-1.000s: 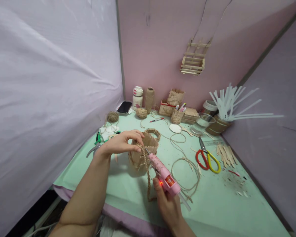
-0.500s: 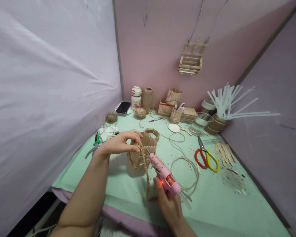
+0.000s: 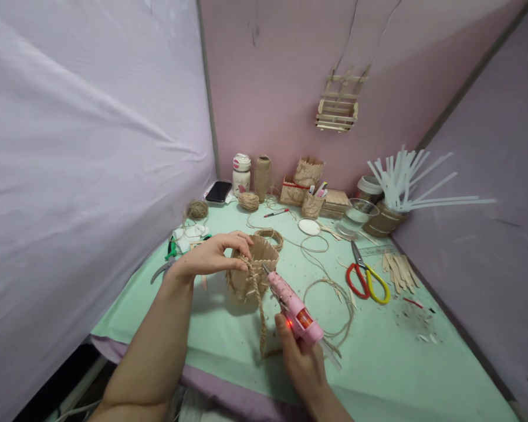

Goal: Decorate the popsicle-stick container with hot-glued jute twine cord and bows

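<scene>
My right hand [image 3: 301,363] is wrapped round a pink hot glue gun [image 3: 293,305], its red light lit and a clear glue stick [image 3: 331,354] poking from the back. The gun's nozzle points up and left, close beside a small pot [image 3: 264,252] of light wood with a scalloped rim. At that rim, the thumb and fingers of my left hand [image 3: 222,255] pinch a braided jute cord [image 3: 259,305]. From there the braid hangs down the near side of the pot to the table and runs toward my right hand. My left hand hides part of the pot.
Red-and-yellow scissors [image 3: 367,281] and flat wooden sticks [image 3: 400,272] lie at right. Loose twine [image 3: 349,316] loops across the green table. Pliers [image 3: 162,269] lie at left. Along the back stand a bottle [image 3: 242,176], a clear bowl [image 3: 356,218] and a pot of white glue sticks [image 3: 402,181].
The whole view has shifted slightly. Both hands keep their holds, and the glue gun's nozzle stays beside the pot with almost no movement.
</scene>
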Motion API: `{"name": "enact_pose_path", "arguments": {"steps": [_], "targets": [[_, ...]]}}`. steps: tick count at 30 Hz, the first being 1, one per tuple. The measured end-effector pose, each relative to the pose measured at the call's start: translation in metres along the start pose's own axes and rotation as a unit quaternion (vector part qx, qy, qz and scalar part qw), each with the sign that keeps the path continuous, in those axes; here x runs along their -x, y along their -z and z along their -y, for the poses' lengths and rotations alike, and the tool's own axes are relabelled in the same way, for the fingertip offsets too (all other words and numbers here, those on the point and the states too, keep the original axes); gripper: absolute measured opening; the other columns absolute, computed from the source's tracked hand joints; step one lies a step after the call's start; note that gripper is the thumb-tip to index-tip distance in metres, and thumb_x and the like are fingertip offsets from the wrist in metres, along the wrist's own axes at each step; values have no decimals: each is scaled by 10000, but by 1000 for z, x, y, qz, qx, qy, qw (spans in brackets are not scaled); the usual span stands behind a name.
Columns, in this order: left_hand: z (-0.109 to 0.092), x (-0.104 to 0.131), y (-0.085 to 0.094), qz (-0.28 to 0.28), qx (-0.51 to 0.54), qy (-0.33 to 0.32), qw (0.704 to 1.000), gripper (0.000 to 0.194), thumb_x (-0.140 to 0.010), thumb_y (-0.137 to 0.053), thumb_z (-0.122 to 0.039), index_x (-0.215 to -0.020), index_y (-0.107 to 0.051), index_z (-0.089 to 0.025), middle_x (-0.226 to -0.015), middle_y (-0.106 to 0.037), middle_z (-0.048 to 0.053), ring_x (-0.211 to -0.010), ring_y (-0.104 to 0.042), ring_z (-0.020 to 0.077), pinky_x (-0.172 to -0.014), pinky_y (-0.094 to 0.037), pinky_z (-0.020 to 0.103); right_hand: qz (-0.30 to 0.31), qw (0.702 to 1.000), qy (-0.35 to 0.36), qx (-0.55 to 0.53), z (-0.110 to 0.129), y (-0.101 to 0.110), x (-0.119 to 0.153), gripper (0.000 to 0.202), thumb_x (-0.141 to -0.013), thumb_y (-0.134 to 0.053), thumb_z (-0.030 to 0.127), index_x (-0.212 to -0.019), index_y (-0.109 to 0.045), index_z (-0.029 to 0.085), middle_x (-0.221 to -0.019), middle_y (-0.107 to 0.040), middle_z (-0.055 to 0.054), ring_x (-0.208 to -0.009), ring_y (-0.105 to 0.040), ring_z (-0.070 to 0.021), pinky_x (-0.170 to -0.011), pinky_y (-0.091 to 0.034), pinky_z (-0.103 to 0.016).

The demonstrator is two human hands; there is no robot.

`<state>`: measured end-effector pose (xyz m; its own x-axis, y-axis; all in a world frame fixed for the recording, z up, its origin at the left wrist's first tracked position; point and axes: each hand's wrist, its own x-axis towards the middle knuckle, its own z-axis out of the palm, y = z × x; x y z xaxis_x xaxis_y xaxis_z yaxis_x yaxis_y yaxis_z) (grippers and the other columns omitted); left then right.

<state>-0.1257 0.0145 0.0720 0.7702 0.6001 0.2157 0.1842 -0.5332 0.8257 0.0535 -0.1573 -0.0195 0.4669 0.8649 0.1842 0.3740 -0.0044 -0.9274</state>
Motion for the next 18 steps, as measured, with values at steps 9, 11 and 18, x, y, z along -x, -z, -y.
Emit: {"name": "enact_pose_path", "arguments": {"steps": [9, 11, 18], "targets": [[0, 0, 0, 2, -1, -1, 1000, 178, -768, -730, -336, -814, -693, -168, -942, -673, 81, -1171, -516, 244, -984, -402, 370, 6, 1000, 27, 11, -9, 4, -6, 510, -801, -515, 663, -755, -675, 181, -666, -661, -67, -775, -637, -255, -639, -525, -316], [0, 0, 0, 2, -1, -3, 1000, 181, -769, -728, -342, -810, -692, -169, -933, -672, 77, -1165, -518, 242, -980, -405, 369, -3, 1000, 22, 13, -10, 4, -6, 510, -805, -515, 659, -775, -682, 177, -684, -668, -71, -791, -639, -257, -640, -523, -313], [0, -1, 0, 2, -5, -2, 1000, 189, -769, -725, -360, -801, -694, -177, -900, -669, 67, -1156, -523, 242, -979, -406, 372, 0, 1000, 26, 7, -2, 6, -8, 504, -820, -510, 640, -822, -687, 168, -740, -693, -76, -765, -640, -247, -633, -508, -308]]}}
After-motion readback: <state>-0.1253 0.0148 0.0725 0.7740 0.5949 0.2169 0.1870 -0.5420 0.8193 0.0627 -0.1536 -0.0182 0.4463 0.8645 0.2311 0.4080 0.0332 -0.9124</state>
